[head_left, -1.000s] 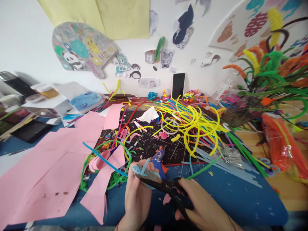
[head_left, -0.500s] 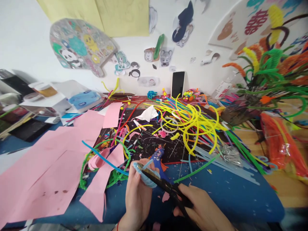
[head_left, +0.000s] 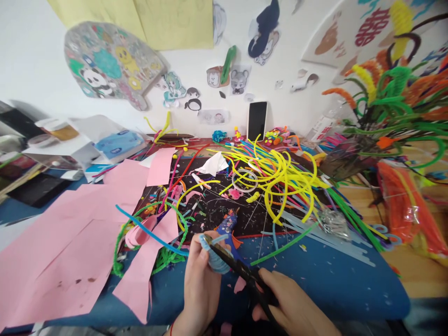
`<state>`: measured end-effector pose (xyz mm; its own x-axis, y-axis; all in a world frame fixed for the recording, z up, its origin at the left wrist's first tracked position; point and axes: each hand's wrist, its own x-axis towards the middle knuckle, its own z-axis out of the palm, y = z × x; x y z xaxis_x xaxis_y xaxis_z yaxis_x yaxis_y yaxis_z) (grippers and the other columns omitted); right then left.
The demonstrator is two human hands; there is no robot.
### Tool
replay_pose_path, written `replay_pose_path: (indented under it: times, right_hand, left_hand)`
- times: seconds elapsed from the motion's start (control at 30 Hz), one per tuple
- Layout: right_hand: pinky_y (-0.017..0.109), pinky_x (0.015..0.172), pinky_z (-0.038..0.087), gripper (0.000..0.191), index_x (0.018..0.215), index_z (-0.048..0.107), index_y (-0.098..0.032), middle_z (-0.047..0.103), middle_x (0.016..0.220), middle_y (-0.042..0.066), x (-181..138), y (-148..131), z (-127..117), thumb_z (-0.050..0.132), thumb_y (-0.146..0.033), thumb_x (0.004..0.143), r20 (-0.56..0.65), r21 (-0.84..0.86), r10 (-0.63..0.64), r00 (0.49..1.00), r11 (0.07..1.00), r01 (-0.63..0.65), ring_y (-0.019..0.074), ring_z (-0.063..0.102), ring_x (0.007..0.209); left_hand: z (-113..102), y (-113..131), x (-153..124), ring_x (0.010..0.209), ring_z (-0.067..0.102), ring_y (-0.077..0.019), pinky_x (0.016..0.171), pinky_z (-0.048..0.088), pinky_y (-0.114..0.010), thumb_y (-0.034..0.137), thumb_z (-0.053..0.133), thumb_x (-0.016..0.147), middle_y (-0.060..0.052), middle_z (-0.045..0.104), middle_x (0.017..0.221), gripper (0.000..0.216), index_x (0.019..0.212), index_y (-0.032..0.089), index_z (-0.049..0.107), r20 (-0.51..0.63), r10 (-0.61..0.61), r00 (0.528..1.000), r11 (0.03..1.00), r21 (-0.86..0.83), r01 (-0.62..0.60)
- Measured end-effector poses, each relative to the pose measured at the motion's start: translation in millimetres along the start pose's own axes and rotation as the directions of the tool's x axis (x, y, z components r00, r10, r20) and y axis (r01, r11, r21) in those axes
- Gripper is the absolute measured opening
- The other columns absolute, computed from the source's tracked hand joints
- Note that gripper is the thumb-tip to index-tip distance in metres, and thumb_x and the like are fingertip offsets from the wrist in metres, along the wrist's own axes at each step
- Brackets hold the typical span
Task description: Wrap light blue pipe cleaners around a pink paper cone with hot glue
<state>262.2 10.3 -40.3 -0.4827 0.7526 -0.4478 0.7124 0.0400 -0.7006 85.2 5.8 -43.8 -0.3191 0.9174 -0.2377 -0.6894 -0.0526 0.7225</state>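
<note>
My left hand (head_left: 202,280) is closed around a light blue coiled pipe-cleaner piece (head_left: 220,265), with one short end sticking up to the right. Black scissors (head_left: 238,268) rest in my right hand (head_left: 290,296), whose fingers wrap the handles. The blade tips lie against the upper part of the blue coil, close to my left fingertips. Whether the blades are fully closed is hard to make out. Just behind my left hand lies a dark blue piece with orange parts (head_left: 229,226), partly hidden.
Pink paper sheets (head_left: 70,242) cover the left side. Yellow pipe cleaners (head_left: 289,175) pile up at the back right, near light blue strips (head_left: 329,238). A green pipe-cleaner bundle (head_left: 171,261) lies left of my hands. A phone (head_left: 256,120) leans on the wall.
The scissor tips have shifted slightly on the blue coil, and my left hand has turned it a little. The whole view has moved slightly.
</note>
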Motion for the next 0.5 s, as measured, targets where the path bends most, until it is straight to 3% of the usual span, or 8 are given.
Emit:
replay_pose_path:
  times: [0.13,0.3,0.5]
  right_hand:
    - [0.027,0.071,0.042,0.019,0.086,0.058,-0.023,0.075,0.089,0.001,2.5,-1.7,2.6,0.073,-0.018,0.076,0.031,0.018,-0.011,0.999,1.0,0.01,0.022,0.065,0.081]
    - [0.029,0.075,0.042,0.014,0.087,0.058,-0.022,0.075,0.092,0.004,5.1,2.1,7.0,0.071,-0.025,0.083,0.062,0.018,-0.029,0.998,0.999,0.028,0.0232,0.064,0.085]
    - [0.026,0.07,0.042,0.017,0.078,0.055,-0.023,0.073,0.082,0.001,3.8,3.8,7.3,0.07,-0.025,0.085,0.009,0.065,-0.033,0.999,0.997,0.033,0.0211,0.065,0.078]
  left_hand:
    - [-2.3,-4.3,-1.0,0.072,0.058,-0.0152,0.063,0.053,-0.025,0.043,0.084,0.08,-0.001,0.064,0.082,0.026,0.092,0.022,0.074,0.032,-0.001,0.999,1.0,-0.013,0.001]
    - [-1.2,-1.4,-1.6,0.079,0.064,-0.0178,0.069,0.056,-0.027,0.045,0.087,0.074,-0.004,0.069,0.089,0.032,0.091,0.021,0.076,-0.033,-0.001,0.999,1.0,0.006,0.002]
    - [2.4,0.3,-1.8,0.078,0.065,-0.0184,0.066,0.056,-0.026,0.047,0.086,0.074,-0.005,0.069,0.091,0.033,0.091,0.02,0.076,-0.037,0.002,0.999,1.0,0.023,-0.001]
